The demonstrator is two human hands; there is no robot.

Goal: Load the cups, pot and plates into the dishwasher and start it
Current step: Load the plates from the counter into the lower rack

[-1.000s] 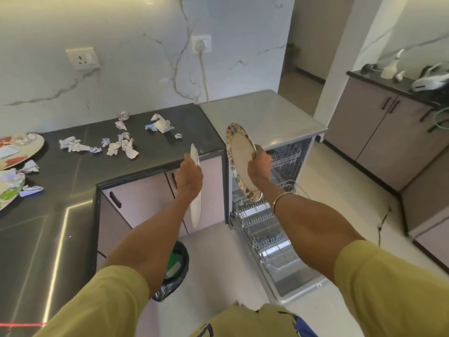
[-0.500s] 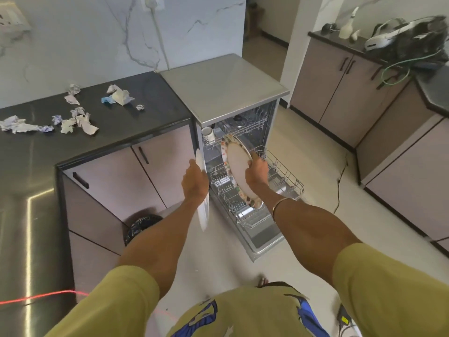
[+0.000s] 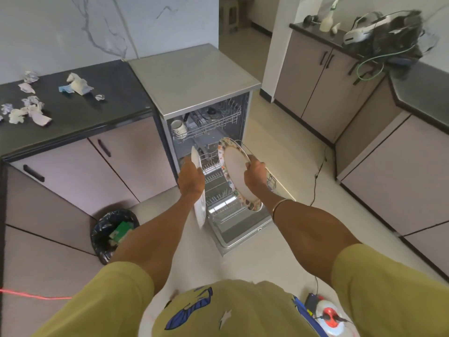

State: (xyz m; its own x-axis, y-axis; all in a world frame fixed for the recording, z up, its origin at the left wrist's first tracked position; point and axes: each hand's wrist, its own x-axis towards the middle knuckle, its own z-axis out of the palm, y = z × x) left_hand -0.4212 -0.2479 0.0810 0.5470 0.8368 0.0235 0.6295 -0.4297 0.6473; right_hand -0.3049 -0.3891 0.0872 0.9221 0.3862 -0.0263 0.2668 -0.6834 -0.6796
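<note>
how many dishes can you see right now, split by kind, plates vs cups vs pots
Plates: 2, a plain white plate in the left hand and a patterned-rim plate in the right hand
Cups: 1, a white cup in the upper rack
Pots: 1, a dark, partly hidden pot in the upper rack
Total: 4

I see an evenly bright, daylit kitchen with soft, pale shadows. The dishwasher (image 3: pixel 194 79) top and the floor (image 3: pixel 286 152) beside it carry a mild sheen. Wide-angle bending curves the cabinets (image 3: pixel 398 181) toward the frame edges. Fine detail looks smeared, and the headset clutter (image 3: pixel 388 35) at top right is soft.
</note>
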